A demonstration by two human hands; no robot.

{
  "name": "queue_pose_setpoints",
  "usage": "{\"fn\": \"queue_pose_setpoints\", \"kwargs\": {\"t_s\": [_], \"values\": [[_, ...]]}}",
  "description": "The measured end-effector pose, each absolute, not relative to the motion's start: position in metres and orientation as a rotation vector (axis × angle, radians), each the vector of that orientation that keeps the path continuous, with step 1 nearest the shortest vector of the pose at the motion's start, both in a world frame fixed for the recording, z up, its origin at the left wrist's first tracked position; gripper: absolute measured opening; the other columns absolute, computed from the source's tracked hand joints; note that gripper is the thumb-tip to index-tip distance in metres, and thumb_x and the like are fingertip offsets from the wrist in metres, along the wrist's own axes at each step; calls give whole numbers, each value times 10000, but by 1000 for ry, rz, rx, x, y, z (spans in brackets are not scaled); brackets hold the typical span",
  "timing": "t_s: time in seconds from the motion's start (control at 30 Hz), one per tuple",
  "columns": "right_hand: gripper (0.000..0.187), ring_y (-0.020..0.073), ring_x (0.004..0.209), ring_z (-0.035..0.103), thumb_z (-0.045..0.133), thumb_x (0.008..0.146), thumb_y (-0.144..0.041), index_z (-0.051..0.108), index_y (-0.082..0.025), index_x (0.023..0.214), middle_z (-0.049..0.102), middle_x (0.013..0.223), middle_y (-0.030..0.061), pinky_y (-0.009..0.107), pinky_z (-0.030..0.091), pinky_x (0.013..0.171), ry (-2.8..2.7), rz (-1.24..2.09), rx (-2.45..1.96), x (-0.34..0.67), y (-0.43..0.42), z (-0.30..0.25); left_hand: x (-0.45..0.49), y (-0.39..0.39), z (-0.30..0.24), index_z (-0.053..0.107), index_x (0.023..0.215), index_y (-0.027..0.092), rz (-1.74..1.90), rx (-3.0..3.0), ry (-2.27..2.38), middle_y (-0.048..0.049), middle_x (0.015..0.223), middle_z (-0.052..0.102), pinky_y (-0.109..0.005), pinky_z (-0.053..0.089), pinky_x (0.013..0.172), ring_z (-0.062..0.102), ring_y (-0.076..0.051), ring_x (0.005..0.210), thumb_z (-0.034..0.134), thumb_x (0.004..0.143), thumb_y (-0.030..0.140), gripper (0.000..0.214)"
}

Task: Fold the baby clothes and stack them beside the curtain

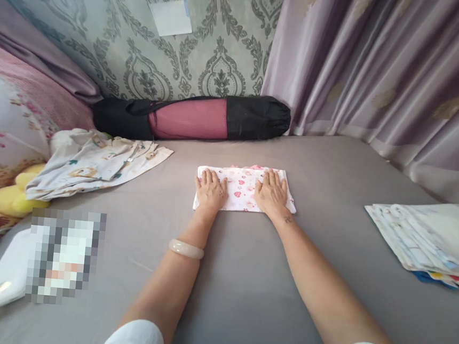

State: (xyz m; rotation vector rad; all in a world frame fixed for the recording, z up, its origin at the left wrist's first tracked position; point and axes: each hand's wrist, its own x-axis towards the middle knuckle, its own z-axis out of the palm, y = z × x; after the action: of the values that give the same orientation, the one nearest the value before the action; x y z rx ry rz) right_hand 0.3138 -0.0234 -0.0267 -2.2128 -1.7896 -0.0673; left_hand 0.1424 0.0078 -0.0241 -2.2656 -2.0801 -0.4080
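Observation:
A white cloth with pink hearts and small prints (pixel 241 190) lies folded into a flat rectangle on the grey bed sheet (pixel 244 280). My left hand (pixel 212 190) rests palm down on its left end, fingers spread. On the right end my right hand (pixel 271 193) lies flat in the same way, fingers pointing away from me. Some pink ruffled edge shows along the far side of the cloth. Neither hand grips anything.
A rolled mat in a black and pink bag (pixel 190 117) lies along the wall. At left are a crumpled printed garment (pixel 93 163), a yellow plush (pixel 18 196) and a white device with cables (pixel 12 271). Several folded cloths (pixel 428 235) are stacked at right, near the curtain (pixel 367 71).

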Motion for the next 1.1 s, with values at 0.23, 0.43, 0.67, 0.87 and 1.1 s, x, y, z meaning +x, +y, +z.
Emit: {"fn": "queue_pose_setpoints", "kwargs": {"t_s": [0.23, 0.43, 0.67, 0.87, 1.1], "values": [[590, 298, 1449, 272, 243, 988, -344, 407, -22, 1455, 352, 1551, 180, 485, 143, 1179, -1788, -55, -2199, 316, -22, -31, 141, 8, -26, 395, 1449, 11, -387, -2283, -2095, -220, 1540, 348, -524, 215, 1179, 285, -314, 1452, 236, 995, 415, 627], [590, 293, 1450, 266, 244, 992, -334, 389, -6, 1460, 357, 1547, 187, 475, 162, 1180, -1762, -66, -2224, 323, -24, -24, 137, 9, -19, 400, 1445, 17, -423, -2283, -2134, -216, 1540, 353, -525, 204, 1185, 276, -302, 1459, 207, 997, 405, 624], [594, 293, 1457, 247, 222, 995, -340, 379, -7, 1462, 341, 1553, 195, 472, 185, 1169, -1689, -22, -2306, 335, -26, -24, 127, 13, -21, 347, 1480, 35, -431, -2295, -2217, -196, 1549, 346, -530, 257, 1165, 304, -303, 1447, 197, 996, 408, 630], [611, 277, 1468, 220, 206, 995, -345, 354, 6, 1474, 310, 1569, 186, 453, 170, 1177, -1680, 37, -2324, 335, -25, -22, 126, 12, -17, 336, 1487, 56, -424, -2320, -2250, -182, 1563, 326, -511, 248, 1171, 287, -292, 1455, 195, 993, 412, 626], [629, 290, 1449, 264, 176, 1004, -379, 324, -2, 1485, 311, 1565, 200, 450, 190, 1166, -1585, 68, -2372, 346, -27, -17, 112, 18, -16, 368, 1475, 91, -449, -2282, -2326, -155, 1558, 350, -517, 216, 1183, 283, -292, 1458, 192, 986, 419, 614]]}}
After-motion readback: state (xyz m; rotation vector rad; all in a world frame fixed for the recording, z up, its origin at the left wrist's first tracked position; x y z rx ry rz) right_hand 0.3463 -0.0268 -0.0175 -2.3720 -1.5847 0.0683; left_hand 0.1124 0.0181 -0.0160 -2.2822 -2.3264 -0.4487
